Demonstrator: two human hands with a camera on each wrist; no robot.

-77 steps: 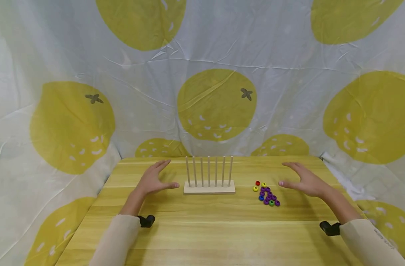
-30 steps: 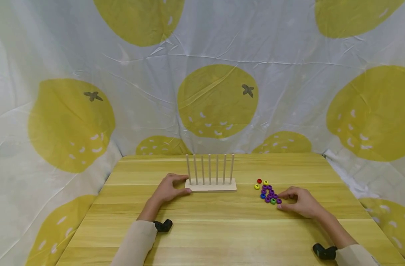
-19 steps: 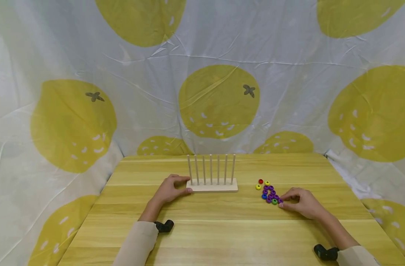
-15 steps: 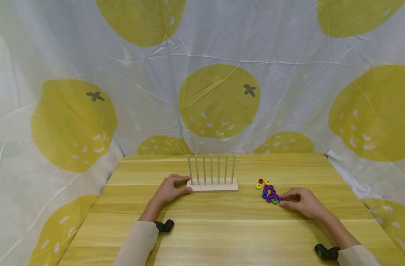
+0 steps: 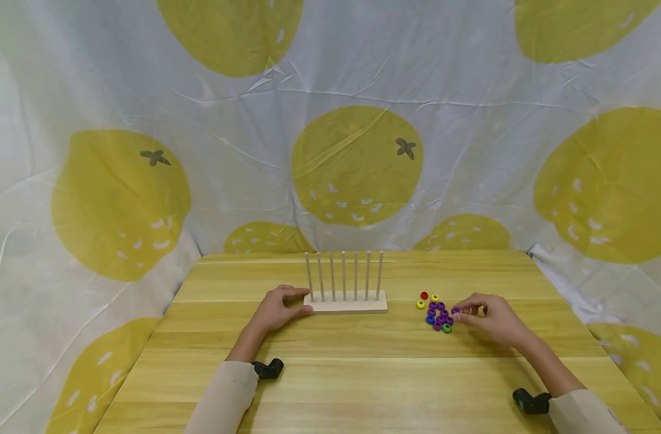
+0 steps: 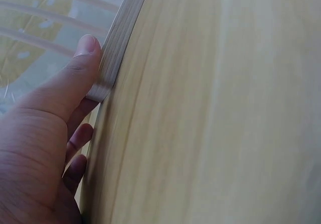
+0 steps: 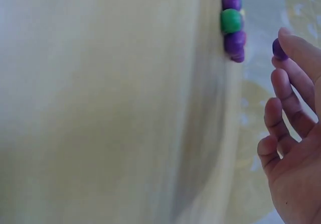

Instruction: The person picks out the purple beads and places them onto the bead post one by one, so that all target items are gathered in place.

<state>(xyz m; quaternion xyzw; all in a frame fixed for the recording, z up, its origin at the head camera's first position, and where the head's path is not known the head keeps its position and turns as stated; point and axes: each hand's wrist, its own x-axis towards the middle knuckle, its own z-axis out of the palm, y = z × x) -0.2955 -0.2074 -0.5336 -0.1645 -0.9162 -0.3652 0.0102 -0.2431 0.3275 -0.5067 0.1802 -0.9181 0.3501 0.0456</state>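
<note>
The rack [image 5: 346,308] stood upright on the surface [image 5: 363,386], its row of pegs [image 5: 343,277] bare. The left hand [image 5: 273,310] pinched the rack's left end, thumb on the near edge and a finger behind. To the right of the rack, the right hand [image 5: 495,319] pinched a purple bead [image 5: 455,311] between thumb and fingertip, clear of the surface, its other fingers loosely bent.

Between the rack and that hand lay the loose beads: a purple cluster [image 5: 440,319] with a blue bead [image 5: 430,320] on its rack side and a green bead [image 5: 446,328] at its near edge. A red bead [image 5: 424,295] and two yellow beads [image 5: 420,305] lay just beyond.

The bead looked light, hard and smooth, likely to roll or slip if squeezed off-centre; its sides seemed the best hold, leaving the hole free. The rack appeared stiff and light enough to shift, so the base end suited a grip better than the slender pegs.
</note>
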